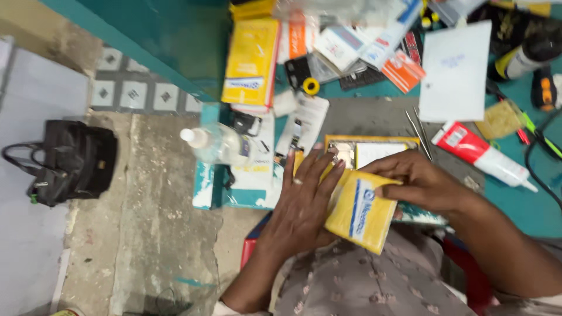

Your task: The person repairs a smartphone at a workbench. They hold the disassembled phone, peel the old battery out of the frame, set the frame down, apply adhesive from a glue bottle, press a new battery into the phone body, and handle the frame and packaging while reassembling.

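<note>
A teal worktop (175, 35) crowded with boxes, packets and tools runs across the top of the head view, with a bare concrete floor (152, 199) and a band of patterned tiles (134, 93) to its left. Near the worktop's front edge, both hands hold 1 small yellow packet (360, 212) with a blue and white label, just above the person's lap and patterned garment (363, 281). The left hand (304, 202) lies flat along the packet's left side, its fingers (319, 169) stretched out and slightly apart, a ring on 1 of them. The right hand (418, 178) reaches in from the right, its fingers bent and pinched on the packet's upper edge. Just beyond the hands sits a flat yellow-rimmed tray (374, 143) holding a white card. A clear plastic bottle (219, 145) with a white cap lies on its side to the left of the hands, on printed paper sheets. Further back stands a tall yellow box (252, 58), and to the right lie a white sheet of paper (456, 73), a red and white tube (483, 155) and thin metal tweezers (418, 133). A black handbag (73, 161) rests on the floor, well apart at the far left.
</note>
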{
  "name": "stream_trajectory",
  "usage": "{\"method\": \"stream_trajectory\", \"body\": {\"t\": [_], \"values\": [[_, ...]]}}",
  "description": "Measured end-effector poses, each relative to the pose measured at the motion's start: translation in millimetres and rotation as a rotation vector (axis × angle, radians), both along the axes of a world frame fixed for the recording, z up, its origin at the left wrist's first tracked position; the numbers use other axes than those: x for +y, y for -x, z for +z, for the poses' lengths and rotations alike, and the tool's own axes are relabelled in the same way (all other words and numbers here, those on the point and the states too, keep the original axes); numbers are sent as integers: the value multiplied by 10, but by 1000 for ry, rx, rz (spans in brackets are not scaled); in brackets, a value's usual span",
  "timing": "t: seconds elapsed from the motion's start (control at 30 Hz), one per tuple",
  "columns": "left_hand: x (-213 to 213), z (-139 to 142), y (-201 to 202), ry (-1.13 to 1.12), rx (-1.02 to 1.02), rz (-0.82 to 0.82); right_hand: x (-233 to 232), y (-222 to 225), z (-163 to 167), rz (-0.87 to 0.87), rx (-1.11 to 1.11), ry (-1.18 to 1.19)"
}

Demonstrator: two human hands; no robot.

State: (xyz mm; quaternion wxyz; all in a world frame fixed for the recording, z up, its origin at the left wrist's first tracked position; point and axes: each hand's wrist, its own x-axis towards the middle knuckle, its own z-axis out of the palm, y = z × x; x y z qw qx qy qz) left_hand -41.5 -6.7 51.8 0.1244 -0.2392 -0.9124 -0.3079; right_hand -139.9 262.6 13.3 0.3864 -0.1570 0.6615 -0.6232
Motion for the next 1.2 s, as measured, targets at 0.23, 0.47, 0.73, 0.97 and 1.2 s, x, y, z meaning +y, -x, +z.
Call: {"method": "stream_trajectory", "body": {"t": [0.23,0.47,0.73,0.97,1.2], "values": [[118,-125,-94,-154,-174,32,83,-130,-166,-219,723,-325],[19,-476,-125,-600,-117,24,18,-43,-246,3,1209,-637],[93,-389,149,-536,-48,50,39,-164,151,-92,1116,-519],[282,-234,424,-242,109,156,-93,-533,755,-332,893,-19],[289,-195,423,-197,186,169,-306,-464,874,-328,874,-35]]}}
